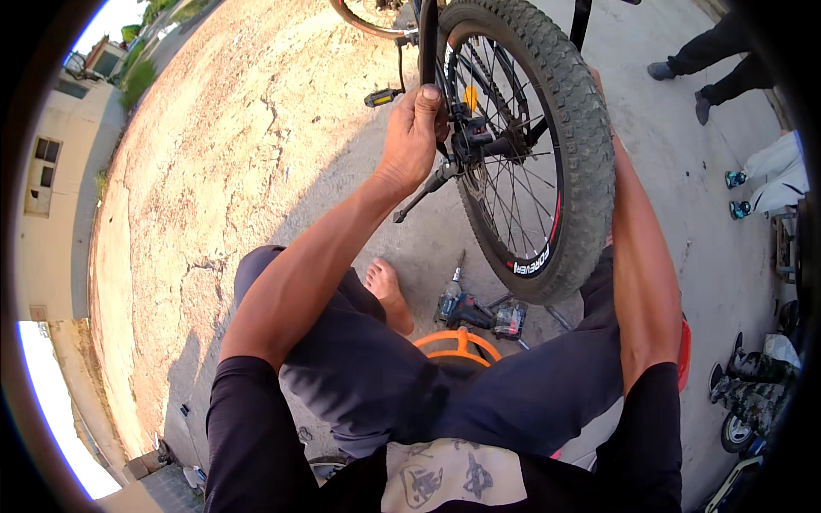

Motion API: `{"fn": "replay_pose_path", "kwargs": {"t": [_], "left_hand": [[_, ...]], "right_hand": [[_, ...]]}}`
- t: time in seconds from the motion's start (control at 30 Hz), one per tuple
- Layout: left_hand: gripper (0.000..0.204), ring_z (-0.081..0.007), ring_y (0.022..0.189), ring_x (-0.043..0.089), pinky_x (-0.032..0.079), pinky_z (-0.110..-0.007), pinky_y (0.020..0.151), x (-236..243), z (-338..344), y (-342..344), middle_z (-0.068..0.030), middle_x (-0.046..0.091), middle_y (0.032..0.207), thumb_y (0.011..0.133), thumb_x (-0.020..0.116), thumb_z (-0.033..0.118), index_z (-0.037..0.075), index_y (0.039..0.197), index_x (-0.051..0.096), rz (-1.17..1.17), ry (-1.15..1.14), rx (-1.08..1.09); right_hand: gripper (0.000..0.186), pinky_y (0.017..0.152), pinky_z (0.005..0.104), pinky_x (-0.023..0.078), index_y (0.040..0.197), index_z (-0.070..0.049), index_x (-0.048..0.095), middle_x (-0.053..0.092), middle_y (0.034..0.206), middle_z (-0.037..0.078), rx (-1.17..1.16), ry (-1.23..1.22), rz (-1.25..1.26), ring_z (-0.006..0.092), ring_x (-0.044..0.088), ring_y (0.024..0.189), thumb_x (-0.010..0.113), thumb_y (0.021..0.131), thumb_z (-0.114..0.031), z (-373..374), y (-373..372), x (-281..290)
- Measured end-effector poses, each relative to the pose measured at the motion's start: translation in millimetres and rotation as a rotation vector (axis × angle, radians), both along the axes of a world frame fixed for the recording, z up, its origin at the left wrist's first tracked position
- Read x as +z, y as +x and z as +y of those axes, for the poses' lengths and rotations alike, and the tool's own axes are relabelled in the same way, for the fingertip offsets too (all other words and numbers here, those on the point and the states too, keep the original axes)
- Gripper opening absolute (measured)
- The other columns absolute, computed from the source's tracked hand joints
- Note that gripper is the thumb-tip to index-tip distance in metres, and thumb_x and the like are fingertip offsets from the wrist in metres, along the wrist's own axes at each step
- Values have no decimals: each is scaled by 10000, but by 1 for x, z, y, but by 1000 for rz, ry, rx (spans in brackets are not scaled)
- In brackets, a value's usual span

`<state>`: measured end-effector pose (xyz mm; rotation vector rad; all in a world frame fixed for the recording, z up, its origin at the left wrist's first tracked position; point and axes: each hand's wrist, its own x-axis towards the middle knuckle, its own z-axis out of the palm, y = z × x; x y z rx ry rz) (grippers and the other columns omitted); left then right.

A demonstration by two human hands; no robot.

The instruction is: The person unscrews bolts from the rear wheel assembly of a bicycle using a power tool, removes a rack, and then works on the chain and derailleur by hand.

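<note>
A black bicycle wheel (pixel 534 145) with a knobby tyre stands upright in front of me between my knees. My left hand (pixel 416 128) is closed round a black tube of the bicycle frame (pixel 428 51), thumb on top, beside the disc brake caliper (pixel 472 137). Below that hand a kickstand (pixel 428 190) angles down. My right arm reaches up the far side of the tyre. Only an edge of my right hand (pixel 598 84) shows there; its fingers are hidden by the wheel.
On the ground below the wheel lies a cordless power tool (pixel 466 309) with a long bit, near an orange ring-shaped frame (pixel 457 342). A pedal (pixel 382 97) sticks out at left. Two people stand at right, one in dark trousers (pixel 718 51). Another person's camouflage-clad leg (pixel 753 393) shows at lower right.
</note>
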<state>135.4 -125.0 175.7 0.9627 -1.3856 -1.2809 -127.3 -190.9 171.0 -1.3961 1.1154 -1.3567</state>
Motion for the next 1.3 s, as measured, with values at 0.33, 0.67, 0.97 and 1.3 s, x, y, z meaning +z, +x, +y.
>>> {"fn": "replay_pose_path", "kwargs": {"t": [0.33, 0.67, 0.97, 1.3], "left_hand": [[381, -175, 809, 570, 479, -336, 768, -67, 42, -23, -81, 614, 847, 1011, 498, 342, -35, 985, 548, -364, 15, -237], [418, -107, 638, 516, 417, -283, 586, -92, 31, 11, -28, 570, 665, 999, 501, 343, -15, 842, 650, -396, 52, -360], [266, -136, 696, 565, 457, -301, 635, -71, 34, -6, -45, 600, 753, 987, 528, 248, 5, 953, 632, -530, 30, -366], [252, -228, 639, 610, 464, -403, 622, -116, 18, -55, -170, 602, 671, 913, 526, 188, -45, 924, 621, -485, 18, -313]], "right_hand": [[282, 808, 380, 458, 1061, 9, 559, 617, 896, 237, 77, -115, 817, 321, 618, 876, 537, 950, -249, 67, -32, -18], [366, 751, 472, 449, 1025, -14, 535, 624, 880, 263, 82, -148, 669, 456, 586, 895, 492, 990, -375, 64, 1, -24], [353, 770, 404, 461, 1099, -27, 565, 625, 894, 211, 92, 58, 565, 365, 590, 841, 491, 1002, -358, 70, -15, -37], [333, 828, 344, 478, 1250, -15, 549, 660, 1040, 143, -27, 14, 442, 211, 597, 900, 488, 999, -224, 74, -76, -64]]}}
